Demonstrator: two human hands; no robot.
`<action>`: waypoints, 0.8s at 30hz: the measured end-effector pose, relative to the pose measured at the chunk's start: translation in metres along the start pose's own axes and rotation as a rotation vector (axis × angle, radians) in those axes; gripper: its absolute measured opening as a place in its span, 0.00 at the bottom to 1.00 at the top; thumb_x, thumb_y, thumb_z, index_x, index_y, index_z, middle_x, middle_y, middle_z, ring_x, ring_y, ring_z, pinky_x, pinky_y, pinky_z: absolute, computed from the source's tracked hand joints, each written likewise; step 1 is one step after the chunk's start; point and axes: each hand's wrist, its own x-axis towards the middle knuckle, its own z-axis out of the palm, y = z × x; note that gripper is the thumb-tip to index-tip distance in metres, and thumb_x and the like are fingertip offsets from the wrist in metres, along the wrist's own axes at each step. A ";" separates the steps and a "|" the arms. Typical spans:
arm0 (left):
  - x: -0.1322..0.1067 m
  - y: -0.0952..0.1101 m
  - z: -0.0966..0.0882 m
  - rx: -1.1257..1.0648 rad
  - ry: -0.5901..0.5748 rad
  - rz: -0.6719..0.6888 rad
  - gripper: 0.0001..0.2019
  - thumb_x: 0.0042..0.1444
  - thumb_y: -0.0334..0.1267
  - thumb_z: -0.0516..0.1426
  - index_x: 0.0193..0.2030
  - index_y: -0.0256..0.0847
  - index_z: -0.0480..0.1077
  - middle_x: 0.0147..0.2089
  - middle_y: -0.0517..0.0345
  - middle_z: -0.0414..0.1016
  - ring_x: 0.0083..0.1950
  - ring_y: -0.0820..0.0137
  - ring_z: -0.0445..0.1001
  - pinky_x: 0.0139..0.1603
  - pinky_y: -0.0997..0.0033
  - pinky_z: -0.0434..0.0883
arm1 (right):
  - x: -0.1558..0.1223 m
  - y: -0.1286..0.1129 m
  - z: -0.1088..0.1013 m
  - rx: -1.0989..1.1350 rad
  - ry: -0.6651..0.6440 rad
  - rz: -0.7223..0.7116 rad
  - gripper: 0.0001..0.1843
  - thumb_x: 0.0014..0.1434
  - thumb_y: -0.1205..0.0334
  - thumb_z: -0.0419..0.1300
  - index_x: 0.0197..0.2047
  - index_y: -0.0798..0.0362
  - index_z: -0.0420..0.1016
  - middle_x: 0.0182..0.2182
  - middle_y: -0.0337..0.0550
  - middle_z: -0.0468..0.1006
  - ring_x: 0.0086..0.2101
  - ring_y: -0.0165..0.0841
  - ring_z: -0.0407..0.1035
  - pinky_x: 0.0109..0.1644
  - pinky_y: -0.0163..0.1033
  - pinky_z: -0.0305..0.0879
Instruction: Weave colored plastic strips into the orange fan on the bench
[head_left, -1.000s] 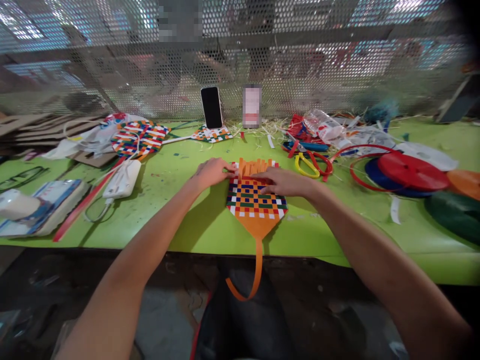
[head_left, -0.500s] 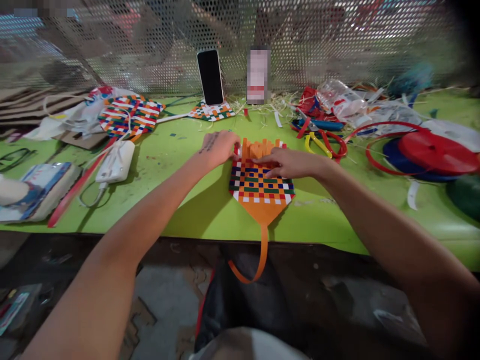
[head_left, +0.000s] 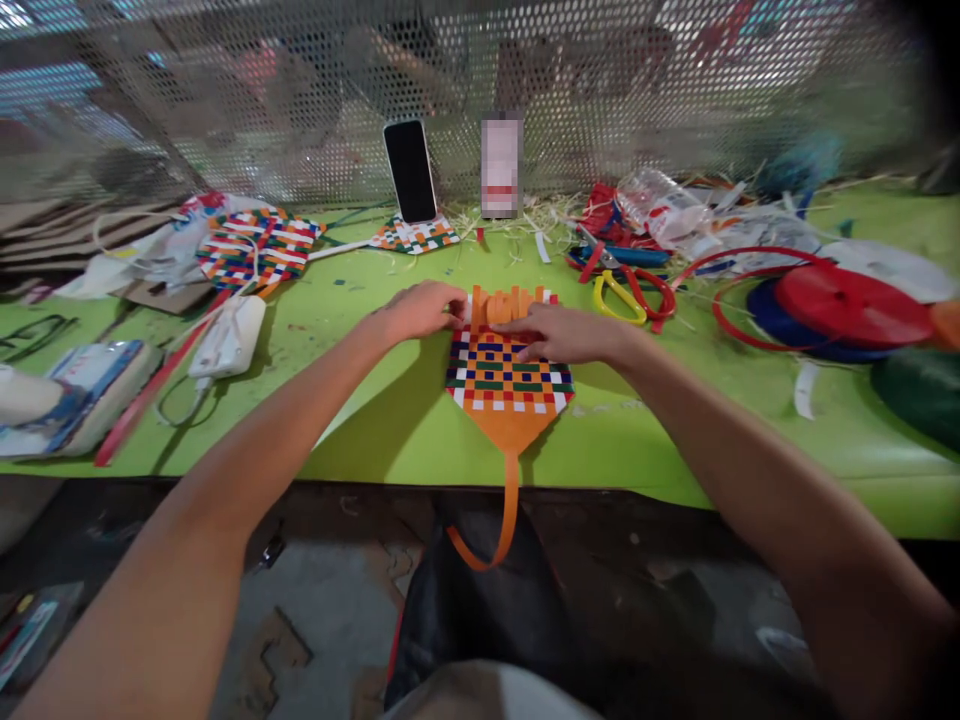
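A woven hand fan (head_left: 511, 385) of orange, white, red, blue and green strips lies flat near the table's front edge. Its orange pointed end faces me, and one long orange strip (head_left: 511, 510) hangs from it over the edge. Along the far side, several orange strip ends (head_left: 510, 303) stick up and curl. My left hand (head_left: 427, 308) is closed on the fan's far left corner, fingertips pinching the edge. Over the upper right of the weave lies my right hand (head_left: 566, 333), fingers apart and pressing on the strips; its palm side is hidden.
Scissors with yellow and red handles (head_left: 621, 298) lie to the right, before strip reels (head_left: 851, 305) and plastic scraps. A phone (head_left: 411, 172) leans on the mesh behind. At left are another woven piece (head_left: 259, 248), a white power block (head_left: 227, 335) and a plastic-wrapped pack (head_left: 97, 385).
The whole view has shifted slightly, so the table things appear a little further left and lower. Both hands stay at the same places on the fan.
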 end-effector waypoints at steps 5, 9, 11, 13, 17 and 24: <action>-0.009 -0.007 0.010 -0.178 0.087 -0.027 0.07 0.60 0.41 0.65 0.41 0.42 0.82 0.45 0.55 0.87 0.46 0.63 0.82 0.50 0.68 0.72 | -0.005 -0.011 -0.003 -0.018 0.015 0.015 0.42 0.70 0.52 0.66 0.81 0.49 0.61 0.59 0.58 0.80 0.58 0.50 0.73 0.62 0.48 0.66; -0.004 -0.009 0.009 -0.174 0.031 -0.026 0.06 0.59 0.41 0.66 0.40 0.43 0.82 0.44 0.54 0.87 0.45 0.63 0.82 0.48 0.68 0.73 | -0.005 -0.008 -0.002 0.033 0.021 0.002 0.41 0.68 0.53 0.68 0.80 0.47 0.63 0.68 0.56 0.75 0.62 0.50 0.71 0.65 0.49 0.65; 0.000 -0.006 0.006 -0.084 0.004 -0.041 0.05 0.59 0.38 0.65 0.42 0.44 0.82 0.45 0.55 0.87 0.45 0.63 0.82 0.47 0.68 0.72 | -0.004 -0.006 -0.002 0.076 0.057 0.047 0.46 0.65 0.53 0.71 0.81 0.47 0.61 0.69 0.56 0.74 0.62 0.51 0.72 0.64 0.49 0.67; 0.003 -0.001 0.003 -0.007 -0.025 -0.075 0.06 0.58 0.36 0.65 0.42 0.45 0.82 0.46 0.55 0.87 0.45 0.63 0.81 0.46 0.69 0.71 | -0.003 -0.006 -0.003 0.111 0.071 0.094 0.51 0.62 0.53 0.73 0.82 0.48 0.58 0.67 0.56 0.76 0.59 0.51 0.74 0.61 0.47 0.68; -0.001 0.008 0.004 0.040 -0.002 -0.109 0.07 0.58 0.33 0.65 0.42 0.47 0.82 0.46 0.56 0.87 0.45 0.63 0.81 0.46 0.69 0.70 | -0.006 -0.013 -0.004 0.153 0.085 0.153 0.52 0.59 0.56 0.75 0.81 0.53 0.60 0.55 0.54 0.83 0.50 0.48 0.78 0.53 0.45 0.70; -0.021 0.012 0.012 -0.174 0.104 0.047 0.06 0.62 0.35 0.62 0.43 0.44 0.82 0.48 0.54 0.87 0.48 0.62 0.83 0.50 0.67 0.73 | -0.012 -0.019 0.001 0.144 0.273 0.210 0.29 0.58 0.54 0.75 0.60 0.53 0.80 0.39 0.44 0.83 0.38 0.38 0.75 0.41 0.39 0.66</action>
